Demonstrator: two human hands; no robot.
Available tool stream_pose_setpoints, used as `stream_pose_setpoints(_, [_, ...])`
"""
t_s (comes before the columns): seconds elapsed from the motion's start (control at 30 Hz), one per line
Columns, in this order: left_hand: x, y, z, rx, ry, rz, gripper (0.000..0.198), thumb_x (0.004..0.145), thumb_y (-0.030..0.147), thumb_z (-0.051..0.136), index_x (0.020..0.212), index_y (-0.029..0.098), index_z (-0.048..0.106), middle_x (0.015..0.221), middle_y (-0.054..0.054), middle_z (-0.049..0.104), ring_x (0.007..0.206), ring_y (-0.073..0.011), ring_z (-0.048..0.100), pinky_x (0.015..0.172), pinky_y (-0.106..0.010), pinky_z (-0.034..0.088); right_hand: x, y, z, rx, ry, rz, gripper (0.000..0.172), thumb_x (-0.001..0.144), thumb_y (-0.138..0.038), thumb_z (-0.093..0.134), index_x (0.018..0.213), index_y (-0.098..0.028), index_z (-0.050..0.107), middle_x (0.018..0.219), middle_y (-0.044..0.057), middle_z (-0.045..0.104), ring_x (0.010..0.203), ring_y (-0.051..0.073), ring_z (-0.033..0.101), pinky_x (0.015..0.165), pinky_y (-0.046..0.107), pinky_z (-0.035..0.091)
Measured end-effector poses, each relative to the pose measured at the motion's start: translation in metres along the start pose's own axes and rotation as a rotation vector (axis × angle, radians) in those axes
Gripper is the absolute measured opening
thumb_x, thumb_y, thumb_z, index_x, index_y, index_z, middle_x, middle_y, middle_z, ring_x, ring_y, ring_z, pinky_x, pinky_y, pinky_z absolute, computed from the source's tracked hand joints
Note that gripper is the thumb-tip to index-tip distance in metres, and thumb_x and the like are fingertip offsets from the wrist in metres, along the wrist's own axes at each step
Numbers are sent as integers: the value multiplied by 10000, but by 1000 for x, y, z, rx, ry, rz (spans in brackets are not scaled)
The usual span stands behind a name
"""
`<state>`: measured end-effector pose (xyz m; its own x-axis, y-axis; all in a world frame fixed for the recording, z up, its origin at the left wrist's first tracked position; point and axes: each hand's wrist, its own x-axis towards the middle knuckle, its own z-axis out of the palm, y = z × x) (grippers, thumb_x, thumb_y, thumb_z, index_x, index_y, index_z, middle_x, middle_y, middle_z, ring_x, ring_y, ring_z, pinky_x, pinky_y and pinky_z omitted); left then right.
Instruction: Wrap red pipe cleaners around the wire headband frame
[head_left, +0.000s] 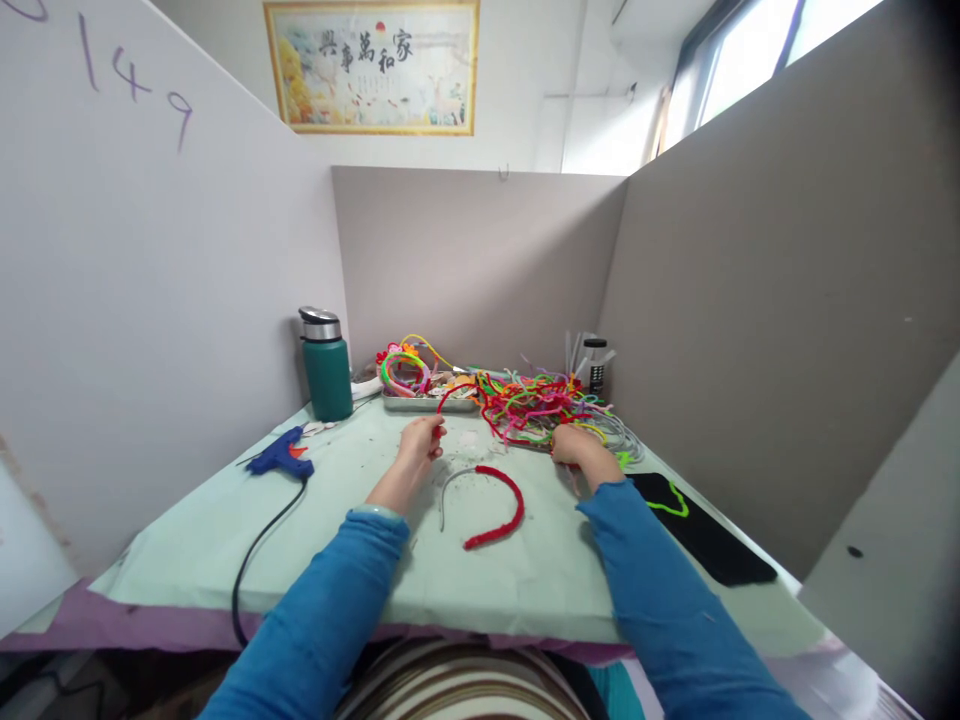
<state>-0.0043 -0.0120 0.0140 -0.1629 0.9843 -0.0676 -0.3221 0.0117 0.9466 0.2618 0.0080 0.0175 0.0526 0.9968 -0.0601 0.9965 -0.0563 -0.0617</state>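
Note:
My left hand (421, 440) is closed in a pinch on a red pipe cleaner (454, 392) that arcs up and to the right toward the pile. My right hand (574, 445) rests with curled fingers at the near edge of a tangled heap of coloured pipe cleaners (536, 405); what it grips is hidden. Between the hands lies a headband (487, 500), half wrapped in red fuzz, its left part bare grey. Both arms wear blue sleeves.
A blue glue gun (279, 456) with a black cord lies at the left, behind it a green bottle (326, 368). A metal tray (420, 400) holds finished coloured hoops. A black mat (701, 530) with a neon green strand lies at the right. Partition walls close three sides.

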Motion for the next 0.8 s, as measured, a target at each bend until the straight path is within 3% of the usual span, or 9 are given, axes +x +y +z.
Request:
stream_pose_setpoints(0.17, [2, 0, 0, -19, 3, -8, 118, 697, 202, 582, 679, 152, 476, 494, 50, 470, 316, -18, 240, 370, -201, 211, 1, 5, -1, -1, 102, -88, 93, 617, -201, 615, 606, -131, 675, 728, 138, 669, 720, 219, 616, 592, 259, 420])
stream_pose_setpoints(0.33, [3, -2, 0, -10, -2, 0, 96, 700, 181, 568, 677, 148, 482, 494, 46, 472, 317, -20, 248, 366, -200, 202, 5, 13, -6, 45, 397, -187, 183, 708, -283, 557, 695, -148, 681, 887, 125, 638, 851, 225, 569, 670, 274, 393])
stream_pose_setpoints(0.63, [4, -3, -1, -31, 29, -2, 76, 734, 191, 534, 699, 149, 481, 500, 46, 470, 314, -22, 243, 356, -199, 197, 11, 20, -17, 372, 760, -180, 275, 781, -373, 499, 722, -147, 646, 813, 71, 560, 738, 156, 519, 702, 256, 379])
stream_pose_setpoints(0.7, [4, -2, -1, -34, 35, -9, 74, 746, 196, 519, 704, 150, 480, 504, 46, 472, 310, -23, 241, 353, -200, 200, 12, 14, -14, 452, 764, -175, 267, 760, -375, 507, 667, -149, 614, 730, 44, 548, 673, 142, 500, 647, 248, 367])
stream_pose_setpoints(0.8, [3, -1, -1, -39, 35, -25, 92, 768, 203, 493, 693, 152, 471, 501, 47, 469, 302, -20, 229, 349, -197, 195, 16, -1, -2, 622, 574, -183, 233, 726, -350, 532, 597, -157, 538, 554, -1, 496, 556, 122, 456, 545, 234, 334])
